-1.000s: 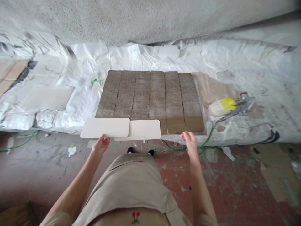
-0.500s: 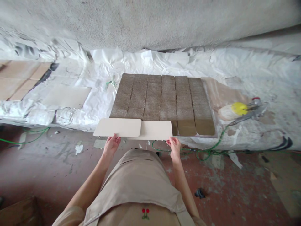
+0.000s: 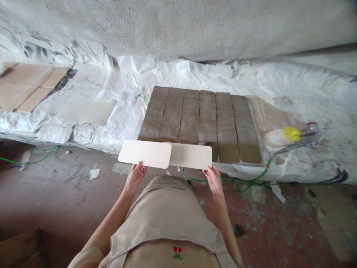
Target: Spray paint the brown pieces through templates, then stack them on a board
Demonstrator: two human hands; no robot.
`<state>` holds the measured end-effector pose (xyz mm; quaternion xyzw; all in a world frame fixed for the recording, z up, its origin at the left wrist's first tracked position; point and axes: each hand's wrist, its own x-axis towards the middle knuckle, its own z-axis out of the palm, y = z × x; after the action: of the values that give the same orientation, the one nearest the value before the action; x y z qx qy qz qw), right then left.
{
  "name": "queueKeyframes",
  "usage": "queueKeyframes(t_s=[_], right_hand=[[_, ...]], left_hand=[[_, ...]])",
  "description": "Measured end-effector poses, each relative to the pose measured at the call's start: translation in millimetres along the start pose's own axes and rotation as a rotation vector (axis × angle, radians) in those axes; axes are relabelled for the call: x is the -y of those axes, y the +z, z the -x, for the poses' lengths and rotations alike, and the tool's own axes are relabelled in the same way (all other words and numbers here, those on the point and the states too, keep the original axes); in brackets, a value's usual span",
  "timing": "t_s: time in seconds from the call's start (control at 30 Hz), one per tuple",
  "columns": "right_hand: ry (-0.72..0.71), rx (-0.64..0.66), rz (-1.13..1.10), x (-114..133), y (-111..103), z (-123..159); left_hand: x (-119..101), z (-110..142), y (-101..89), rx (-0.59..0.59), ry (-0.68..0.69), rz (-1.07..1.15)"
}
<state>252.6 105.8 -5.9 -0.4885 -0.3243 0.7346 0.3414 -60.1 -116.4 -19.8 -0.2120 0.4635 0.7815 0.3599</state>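
Note:
Two pale cream, round-cornered rectangular panels are held above the near edge of a row of brown ribbed strips (image 3: 189, 115). My left hand (image 3: 136, 175) is closed on the front edge of the left panel (image 3: 145, 153), fingers below and thumb on top. The right panel (image 3: 192, 155) is pinched near its front right corner by my right hand (image 3: 213, 178). The left panel's right end overlaps the other one and shades it. The panels hide part of the strips' near ends.
White plastic sheeting (image 3: 125, 108) covers the low surface. A spray gun (image 3: 309, 136) with a yellow-and-white cup lies at the right, joined to a green hose (image 3: 262, 169). Flat cardboard (image 3: 30, 87) lies at the far left, near a pale sheet (image 3: 87, 109).
The view has shifted, so the scene sits farther right. The left panel has tilted and the shadow on the right panel has grown. Both hands keep their grip.

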Motion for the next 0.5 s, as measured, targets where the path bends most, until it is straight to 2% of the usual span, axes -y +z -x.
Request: queueKeyframes(t_s=[0.3,0.5], right_hand=[[0.002,-0.033,-0.004,-6,2,-3],[0.014,-0.068,0.003,-8,3,-2]], left_hand=[[-4,14,-12.2,0.093,-0.050,-0.055],[13,26,-4.5,0.152,-0.142,-0.204]])
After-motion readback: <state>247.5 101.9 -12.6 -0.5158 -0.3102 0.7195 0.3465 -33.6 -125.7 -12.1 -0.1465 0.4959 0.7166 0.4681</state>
